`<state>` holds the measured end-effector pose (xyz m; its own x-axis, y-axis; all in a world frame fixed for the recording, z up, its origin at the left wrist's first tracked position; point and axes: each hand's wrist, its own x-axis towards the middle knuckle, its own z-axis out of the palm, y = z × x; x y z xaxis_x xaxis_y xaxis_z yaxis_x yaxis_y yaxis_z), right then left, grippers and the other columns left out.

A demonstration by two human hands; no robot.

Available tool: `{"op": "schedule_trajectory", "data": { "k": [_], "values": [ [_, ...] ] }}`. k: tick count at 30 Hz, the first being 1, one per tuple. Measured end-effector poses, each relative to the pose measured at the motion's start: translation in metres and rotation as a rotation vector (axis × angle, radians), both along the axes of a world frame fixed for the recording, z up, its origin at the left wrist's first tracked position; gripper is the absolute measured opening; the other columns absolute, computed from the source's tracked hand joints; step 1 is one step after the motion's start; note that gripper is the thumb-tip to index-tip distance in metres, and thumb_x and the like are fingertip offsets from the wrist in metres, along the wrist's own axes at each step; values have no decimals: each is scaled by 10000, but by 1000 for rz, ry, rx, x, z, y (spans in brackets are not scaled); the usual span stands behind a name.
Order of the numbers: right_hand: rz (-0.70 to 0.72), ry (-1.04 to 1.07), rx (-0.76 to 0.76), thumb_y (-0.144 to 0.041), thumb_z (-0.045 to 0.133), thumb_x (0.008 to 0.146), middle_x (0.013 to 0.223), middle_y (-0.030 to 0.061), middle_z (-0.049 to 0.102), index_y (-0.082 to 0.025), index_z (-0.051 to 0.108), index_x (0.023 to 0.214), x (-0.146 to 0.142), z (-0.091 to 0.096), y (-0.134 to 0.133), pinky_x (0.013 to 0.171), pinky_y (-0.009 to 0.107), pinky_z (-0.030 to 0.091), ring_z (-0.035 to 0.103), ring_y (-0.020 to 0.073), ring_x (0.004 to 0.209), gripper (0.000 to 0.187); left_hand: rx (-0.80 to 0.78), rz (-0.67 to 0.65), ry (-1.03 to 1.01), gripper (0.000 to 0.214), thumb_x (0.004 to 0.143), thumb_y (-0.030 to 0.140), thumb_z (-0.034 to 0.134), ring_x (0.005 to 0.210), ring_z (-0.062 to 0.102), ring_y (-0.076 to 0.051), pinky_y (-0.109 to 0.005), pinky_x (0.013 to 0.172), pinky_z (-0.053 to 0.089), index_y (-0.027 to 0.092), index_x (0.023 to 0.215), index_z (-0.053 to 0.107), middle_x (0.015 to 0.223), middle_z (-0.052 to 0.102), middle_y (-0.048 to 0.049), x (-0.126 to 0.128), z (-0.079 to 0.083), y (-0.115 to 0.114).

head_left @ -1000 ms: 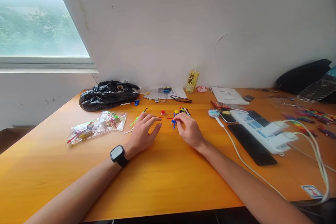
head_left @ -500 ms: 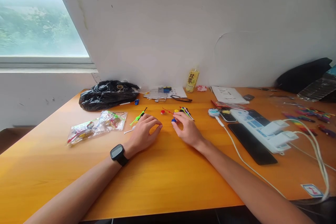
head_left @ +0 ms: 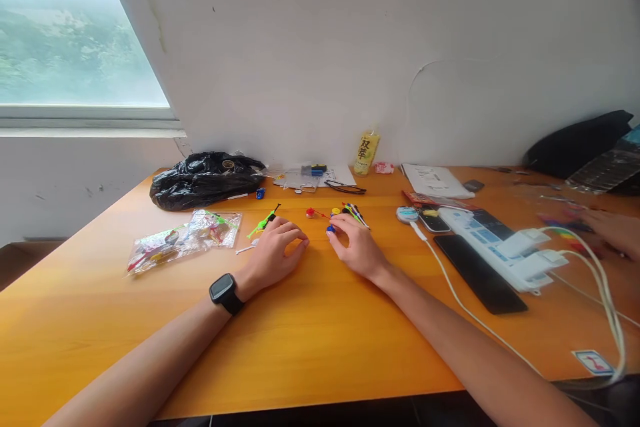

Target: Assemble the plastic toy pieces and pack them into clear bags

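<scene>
My right hand (head_left: 359, 250) is closed in a pinch on a thin red plastic stick (head_left: 323, 215), which points left. Its far end meets or overlaps a small round red piece (head_left: 309, 213); whether they touch I cannot tell. Under my right fingers lies a blue piece (head_left: 331, 229), with a yellow round piece (head_left: 336, 211) just behind. Thin coloured pieces (head_left: 356, 213) fan out beyond the knuckles. My left hand (head_left: 277, 250) rests on the table, fingers curled and thumb against the index tip, nothing visible between. Beside it are a bright green piece (head_left: 261, 224) and a white stick (head_left: 246, 248).
Clear bags of coloured parts (head_left: 183, 240) and a black plastic bag (head_left: 205, 180) lie left. A yellow bottle (head_left: 367, 153) and glasses (head_left: 345, 187) stand at the back. Right are a power strip (head_left: 480, 237), phone (head_left: 480, 273), cables and another person's blurred hand (head_left: 610, 227).
The red stick's tip has come down to the round red piece. Another person's hand has entered at the right, over the colourful parts. My left hand has stayed put.
</scene>
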<state>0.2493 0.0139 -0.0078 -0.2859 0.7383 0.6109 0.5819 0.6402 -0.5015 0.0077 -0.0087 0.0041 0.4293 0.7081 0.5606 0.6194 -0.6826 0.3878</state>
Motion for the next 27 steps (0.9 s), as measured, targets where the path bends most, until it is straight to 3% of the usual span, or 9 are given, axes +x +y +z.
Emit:
{"op": "schedule_trajectory", "data": {
  "k": [10,15,20,24,27],
  "values": [
    [11,-12,-11,-215,609,970,1186,138,729,-190,731,1096,1,1,0,1016,441,569,704,284,1121,177,-5,2,5,125,1009,242,616,962,604,-235,-404,896,509,242,967,734,983,759,-45,0,-1,1],
    [31,25,0,-233,599,984,1033,104,735,-201,714,962,-1,7,-2,922,393,569,706,252,986,121,-9,16,10,122,1020,266,600,993,614,-249,-415,912,512,247,1031,719,1013,752,-49,0,-3,1],
    [13,58,6,-323,555,1034,705,36,633,-223,588,663,-1,14,-8,645,320,483,577,175,638,385,1,125,-52,370,1011,295,615,1097,638,-265,-432,970,509,261,1377,574,1228,707,-73,0,-4,0],
    [-29,83,54,-384,537,1049,544,-12,413,-226,376,546,-1,17,-12,547,317,340,392,138,519,552,-13,88,-18,431,962,392,696,1072,644,-277,-442,976,504,247,1352,588,1169,720,-77,0,0,-3],
    [-29,124,61,-377,535,1052,537,-19,374,-223,332,553,-2,20,-14,547,320,316,367,133,517,560,-50,-7,42,371,920,430,746,1001,650,-271,-434,930,513,250,1235,662,1080,747,-66,1,4,-5]
  ]
}}
